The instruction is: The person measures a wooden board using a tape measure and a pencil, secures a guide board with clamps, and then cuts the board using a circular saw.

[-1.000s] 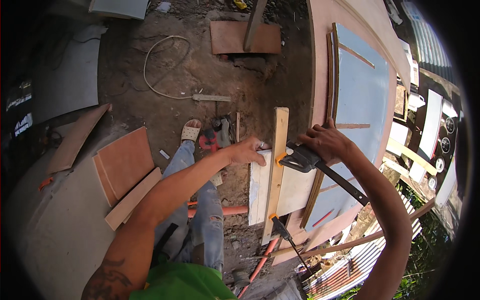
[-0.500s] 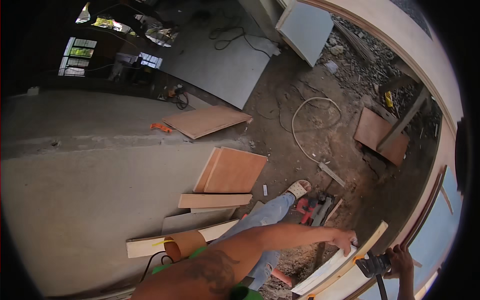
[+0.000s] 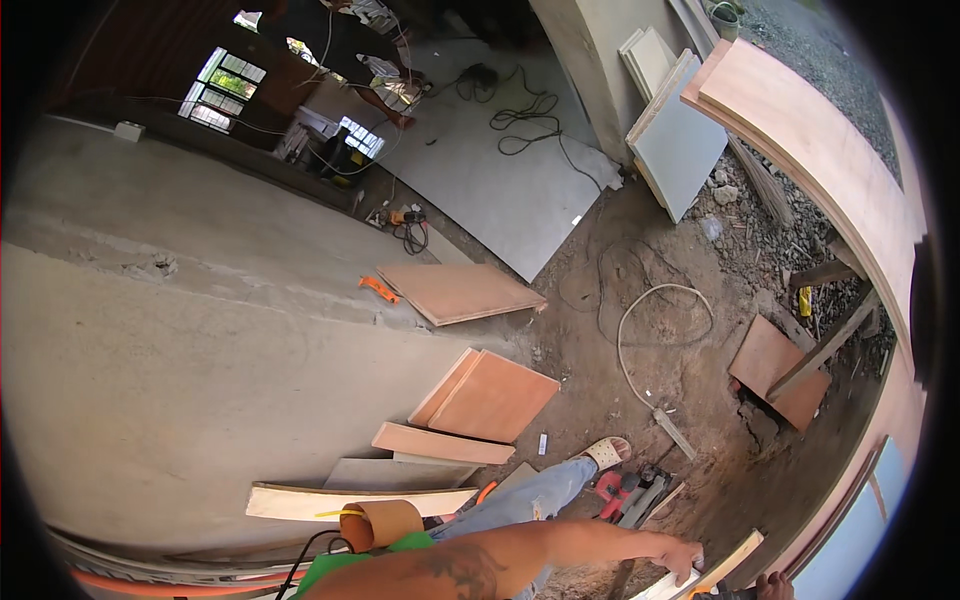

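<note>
My left arm reaches across the bottom of the view, and my left hand [image 3: 680,556] is closed over the end of a white-faced board [image 3: 660,587]. Right beside that board runs a pale wooden strip [image 3: 734,562]. At the lower edge, my right hand [image 3: 775,587] shows only its bent fingers. A sliver of a dark power tool [image 3: 728,595] shows against them; the rest of the tool is cut off by the frame.
A red power tool [image 3: 618,492] lies on the dirt beside my sandalled foot [image 3: 606,453]. Plywood panels [image 3: 505,395] lean along the concrete ledge [image 3: 250,350]. A pale cable [image 3: 622,340] loops over the ground. A person's arm [image 3: 385,108] shows at the dark far end.
The view has tilted up, so everything sits lower in it. The right hand and its dark tool have mostly slipped below the edge. The left hand stays on the board.
</note>
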A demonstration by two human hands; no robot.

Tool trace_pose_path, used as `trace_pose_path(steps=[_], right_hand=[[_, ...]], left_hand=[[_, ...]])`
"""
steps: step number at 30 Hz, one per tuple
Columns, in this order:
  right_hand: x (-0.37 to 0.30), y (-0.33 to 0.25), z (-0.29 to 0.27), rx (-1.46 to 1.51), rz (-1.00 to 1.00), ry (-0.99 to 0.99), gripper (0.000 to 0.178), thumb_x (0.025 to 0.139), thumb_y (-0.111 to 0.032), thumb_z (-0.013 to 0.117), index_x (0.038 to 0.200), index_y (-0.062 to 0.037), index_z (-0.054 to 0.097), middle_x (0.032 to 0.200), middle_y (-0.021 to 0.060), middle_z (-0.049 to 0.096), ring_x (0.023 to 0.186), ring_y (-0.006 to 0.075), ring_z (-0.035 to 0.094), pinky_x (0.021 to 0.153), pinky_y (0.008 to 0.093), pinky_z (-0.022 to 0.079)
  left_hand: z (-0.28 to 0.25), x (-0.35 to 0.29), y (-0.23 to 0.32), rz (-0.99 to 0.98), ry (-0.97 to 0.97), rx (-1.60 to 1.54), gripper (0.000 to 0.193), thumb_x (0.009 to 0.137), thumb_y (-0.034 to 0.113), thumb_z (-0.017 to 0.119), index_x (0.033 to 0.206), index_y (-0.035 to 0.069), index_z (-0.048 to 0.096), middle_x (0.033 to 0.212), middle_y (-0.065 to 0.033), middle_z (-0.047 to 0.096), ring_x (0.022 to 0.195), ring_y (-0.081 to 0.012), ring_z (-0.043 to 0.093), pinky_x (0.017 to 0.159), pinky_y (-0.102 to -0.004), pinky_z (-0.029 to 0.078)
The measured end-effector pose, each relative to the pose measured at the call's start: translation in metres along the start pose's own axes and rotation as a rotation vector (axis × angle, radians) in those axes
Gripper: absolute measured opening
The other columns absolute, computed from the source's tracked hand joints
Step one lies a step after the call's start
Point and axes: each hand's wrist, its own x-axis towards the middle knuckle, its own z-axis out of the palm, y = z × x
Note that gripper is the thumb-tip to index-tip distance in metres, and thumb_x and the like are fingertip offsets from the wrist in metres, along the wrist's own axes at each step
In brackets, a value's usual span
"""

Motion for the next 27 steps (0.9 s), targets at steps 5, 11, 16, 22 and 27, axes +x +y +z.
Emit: trace_pose_path(steps=[5,11,16,22,27], right_hand=[[-0.018,-0.004,0.008,0.034,0.030,0.140,0.045,0.087,-0.010,0.055,0.131,-0.0081,0.051,0.128,0.0170,0.054,0.125,0.0380,0.047,0.099,0.0578,0.043],[-0.003,-0.005,-0.013,0.067,0.044,-0.016,0.041,0.082,-0.008,0.057,0.123,-0.0059,0.054,0.117,0.0226,0.058,0.110,0.0421,0.057,0.093,0.0504,0.049],[0.005,-0.004,-0.023,0.021,0.041,-0.113,0.038,0.087,-0.012,0.054,0.125,-0.0051,0.054,0.120,0.0228,0.058,0.112,0.0424,0.056,0.093,0.0504,0.049],[-0.009,-0.003,0.000,0.099,0.205,-0.148,0.050,0.092,-0.010,0.048,0.142,-0.0110,0.045,0.129,0.0207,0.056,0.116,0.0403,0.056,0.097,0.0532,0.047],[-0.014,0.002,0.004,-0.084,-0.024,0.118,0.047,0.086,-0.011,0.056,0.133,-0.0109,0.047,0.129,0.0179,0.053,0.117,0.0378,0.055,0.094,0.0614,0.044]], left_hand=[[0.004,0.000,-0.003,0.042,0.075,0.062,0.061,0.049,-0.004,0.076,0.109,-0.006,0.067,0.088,-0.0109,0.067,0.085,-0.0223,0.062,0.066,-0.0393,0.049],[0.000,0.007,-0.010,0.078,-0.004,0.132,0.053,0.050,-0.003,0.075,0.102,-0.005,0.068,0.080,-0.0073,0.065,0.076,-0.0193,0.060,0.061,-0.0394,0.047],[0.001,0.011,-0.017,0.033,0.060,0.046,0.045,0.050,-0.003,0.074,0.094,-0.004,0.068,0.078,-0.0068,0.064,0.075,-0.0194,0.059,0.059,-0.0393,0.046],[0.001,0.010,-0.012,0.068,0.034,0.036,0.046,0.050,-0.002,0.074,0.095,-0.005,0.068,0.078,-0.0072,0.064,0.075,-0.0189,0.059,0.059,-0.0389,0.046],[0.006,-0.005,0.003,0.068,0.022,-0.016,0.047,0.050,-0.003,0.073,0.096,-0.005,0.068,0.079,-0.0070,0.065,0.075,-0.0182,0.059,0.060,-0.0380,0.046]])
